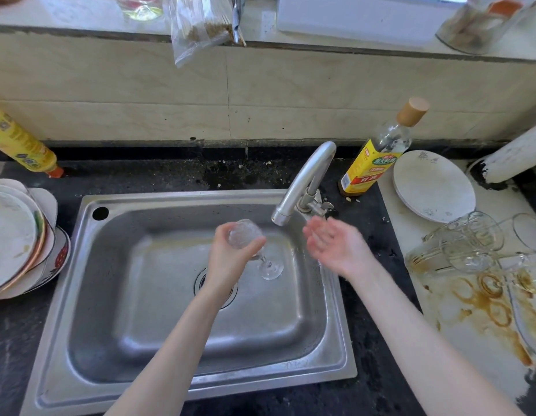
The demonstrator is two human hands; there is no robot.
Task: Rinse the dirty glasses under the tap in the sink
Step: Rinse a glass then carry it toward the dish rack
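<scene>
1. The left hand (230,250) grips a stemmed glass (248,240) round its bowl, fingers and thumb curled about it, over the sink (116,295).
2. The glass lies tilted: its bowl sits in the hand, and its stem and foot point down and to the right, below the fingertips, above the sink floor.
3. The right hand (335,247) is spread, palm up, fingers relaxed and apart, holding nothing. It is just right of the glass, with a gap between the two hands.
4. The tap (302,184) arches over from behind the right hand; its spout ends between the two hands, just above and right of the glass bowl. Whether water runs cannot be told.
5. The drain (200,280) shows under the left wrist, partly hidden by it.
6. Right of the right hand, on a stained pale board (470,319), several more glasses (461,247) lie clustered, some on their sides, with brown rings and smears beside them.
7. Beyond those glasses, a white plate (431,184) lies on the same surface.
8. Behind the right hand, next to the tap base, a yellow-labelled bottle (377,157) with a tan cap stands on the dark desk (170,175).
9. Far left of the left hand, a stack of plates (17,235) rests on the desk, and behind it is a yellow container (20,142).
10. On the ledge above the tiles hangs a clear bag (197,28).
</scene>
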